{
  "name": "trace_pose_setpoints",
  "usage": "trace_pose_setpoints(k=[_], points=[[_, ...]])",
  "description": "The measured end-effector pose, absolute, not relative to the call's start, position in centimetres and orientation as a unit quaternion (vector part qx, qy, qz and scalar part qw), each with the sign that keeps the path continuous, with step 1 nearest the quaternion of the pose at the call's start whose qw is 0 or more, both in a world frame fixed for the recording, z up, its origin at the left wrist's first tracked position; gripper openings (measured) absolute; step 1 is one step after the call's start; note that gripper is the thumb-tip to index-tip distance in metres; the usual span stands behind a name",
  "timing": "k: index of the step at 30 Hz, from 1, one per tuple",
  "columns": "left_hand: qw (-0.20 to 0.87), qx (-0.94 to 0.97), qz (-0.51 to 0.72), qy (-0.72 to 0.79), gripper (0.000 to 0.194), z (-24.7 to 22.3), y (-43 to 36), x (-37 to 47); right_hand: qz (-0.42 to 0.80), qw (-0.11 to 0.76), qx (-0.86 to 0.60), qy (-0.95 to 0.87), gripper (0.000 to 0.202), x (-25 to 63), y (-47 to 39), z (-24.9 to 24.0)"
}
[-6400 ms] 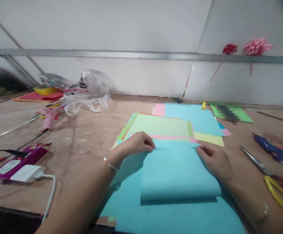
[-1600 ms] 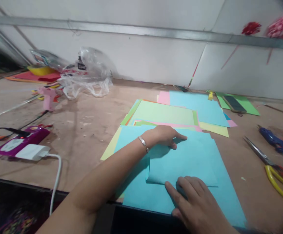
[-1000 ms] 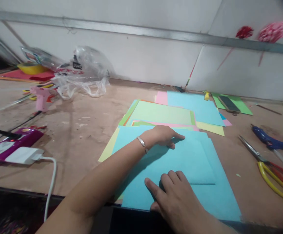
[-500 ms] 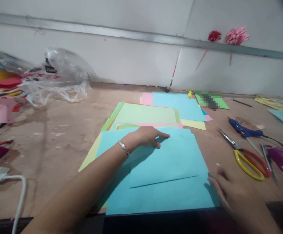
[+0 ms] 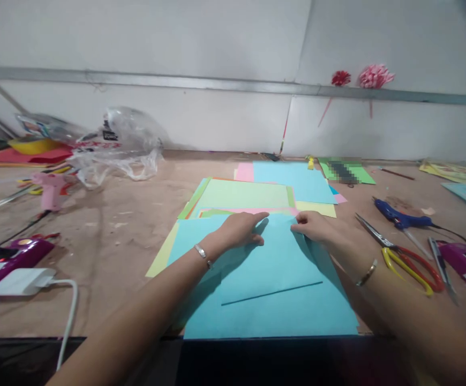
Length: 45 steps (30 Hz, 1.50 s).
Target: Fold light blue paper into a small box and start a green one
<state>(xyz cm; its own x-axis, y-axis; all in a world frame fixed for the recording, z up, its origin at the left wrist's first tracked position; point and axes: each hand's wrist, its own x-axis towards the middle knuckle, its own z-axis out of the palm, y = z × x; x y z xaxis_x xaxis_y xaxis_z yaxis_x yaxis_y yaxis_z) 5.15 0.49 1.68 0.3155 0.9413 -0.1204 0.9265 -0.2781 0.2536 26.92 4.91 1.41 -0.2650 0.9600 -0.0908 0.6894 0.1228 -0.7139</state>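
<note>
A smaller blue sheet [image 5: 269, 268] lies on larger blue paper [image 5: 204, 321] at the table's front edge; its near edge casts a thin dark line. My left hand [image 5: 243, 228] rests over the far part of the smaller sheet, index finger stretched out and thumb apart, holding nothing. At the sheet's far right corner, my right hand [image 5: 313, 225] has thumb and fingers closed on the paper's edge. Pale green paper [image 5: 241, 194] with green and orange sheets under it lies just beyond both hands.
Scissors [image 5: 412, 265], a blue glue gun [image 5: 404, 216] and a purple power strip [image 5: 464, 268] are at right. On the left are a pink glue gun [image 5: 52, 190], a white charger [image 5: 22, 281] and a plastic bag [image 5: 124, 142]. More blue paper [image 5: 293, 182] lies behind.
My right hand has moved from the near right side up to the sheet's far right corner and closed there. My left hand stays over the sheet. The view has shifted slightly.
</note>
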Motion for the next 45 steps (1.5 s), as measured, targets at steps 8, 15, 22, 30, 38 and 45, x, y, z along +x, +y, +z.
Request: trace_pose_setpoints(k=[8,15,22,30,38,45], points=[[0.113,0.689,0.199,0.688,0.053,3.6,-3.3,2.2,0.328,0.36,-0.496,-0.719,0.022,30.6,1.7,2.8],[0.361,0.461,0.529,0.614,0.024,3.3,-6.5,1.8,0.341,0.442,-0.487,-0.671,0.026,32.9,-0.3,2.0],[0.385,0.44,0.559,0.588,0.025,4.2,-5.8,2.4,0.366,0.435,-0.502,-0.652,0.031,32.6,0.3,2.6],[0.316,0.484,0.56,0.593,0.024,6.4,-6.1,2.6,0.502,0.489,-0.488,-0.52,0.041,31.1,1.2,4.1],[0.394,0.455,0.485,0.634,0.024,4.0,-9.1,1.9,0.517,0.533,-0.479,-0.468,0.043,30.4,1.7,4.0],[0.397,0.46,0.407,0.682,0.024,2.6,-10.4,1.5,0.467,0.473,-0.508,-0.548,0.033,30.5,2.3,2.4]])
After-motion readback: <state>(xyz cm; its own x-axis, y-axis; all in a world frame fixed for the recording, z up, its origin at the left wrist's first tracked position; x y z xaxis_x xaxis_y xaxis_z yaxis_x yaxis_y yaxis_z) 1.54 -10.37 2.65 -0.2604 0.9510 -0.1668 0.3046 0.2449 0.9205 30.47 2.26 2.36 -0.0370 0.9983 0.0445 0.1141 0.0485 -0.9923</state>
